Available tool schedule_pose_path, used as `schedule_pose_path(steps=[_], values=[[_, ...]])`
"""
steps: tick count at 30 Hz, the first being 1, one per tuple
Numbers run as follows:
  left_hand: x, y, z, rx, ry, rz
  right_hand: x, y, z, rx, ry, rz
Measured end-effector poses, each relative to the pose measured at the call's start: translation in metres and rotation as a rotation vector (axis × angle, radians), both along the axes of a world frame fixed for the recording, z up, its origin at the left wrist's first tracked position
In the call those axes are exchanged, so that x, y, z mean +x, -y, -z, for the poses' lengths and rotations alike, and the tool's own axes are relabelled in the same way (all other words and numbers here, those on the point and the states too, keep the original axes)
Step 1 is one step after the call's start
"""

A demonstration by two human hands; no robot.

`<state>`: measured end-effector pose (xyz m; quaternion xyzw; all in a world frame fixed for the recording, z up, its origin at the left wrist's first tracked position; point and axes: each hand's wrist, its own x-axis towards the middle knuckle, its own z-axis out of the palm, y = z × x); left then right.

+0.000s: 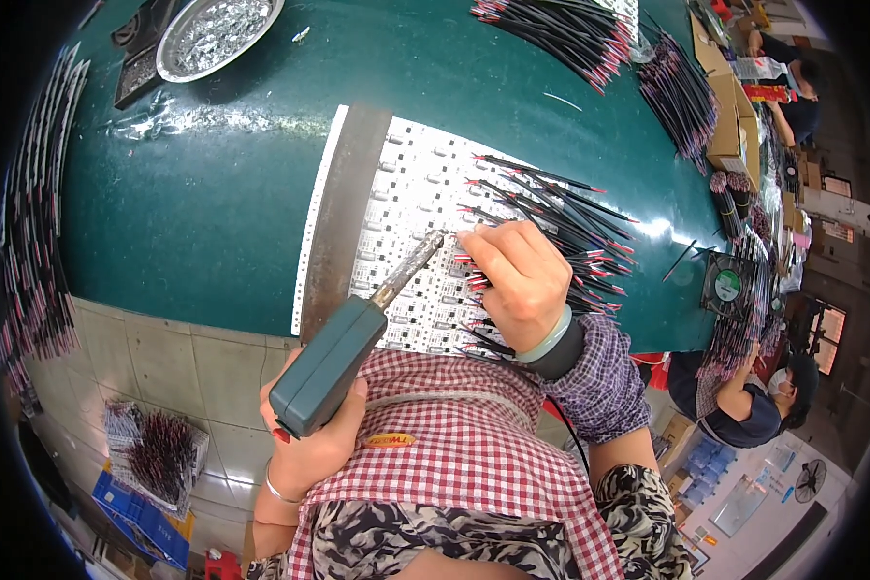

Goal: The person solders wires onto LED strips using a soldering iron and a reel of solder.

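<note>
My left hand point(324, 440) is wrapped round the handle of a green soldering gun point(329, 367). Its metal tip point(433, 242) reaches to the white circuit board panel point(416, 159), just left of my right fingertips. With the fingers closed in a pinch, my right hand point(524, 285) is at the end of a thin wire on the panel; most of that wire is hidden under the hand. Black wires with red and white ends point(561, 208) lie in a row along the panel's right side. A flat grey metal bar point(346, 217) lies across the panel's left part.
A metal dish of silvery scraps point(217, 39) stands at the far left of the green table point(193, 213). Wire bundles point(561, 39) lie at the far side, others point(43, 222) at the left. A small fan point(728, 282) sits at right. A masked co-worker point(744, 396) is beyond it.
</note>
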<state>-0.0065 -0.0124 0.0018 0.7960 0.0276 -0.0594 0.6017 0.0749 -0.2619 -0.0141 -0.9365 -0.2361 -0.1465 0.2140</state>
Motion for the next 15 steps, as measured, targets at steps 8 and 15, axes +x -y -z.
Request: schedule_pose_path(steps=[8, 15], values=[[0.002, -0.002, -0.004, 0.071, -0.011, 0.095, -0.001, 0.001, 0.003, -0.02, 0.012, -0.003], [-0.026, -0.004, 0.002, -0.101, -0.155, -0.094, -0.001, 0.0, 0.001, -0.016, 0.015, -0.011]])
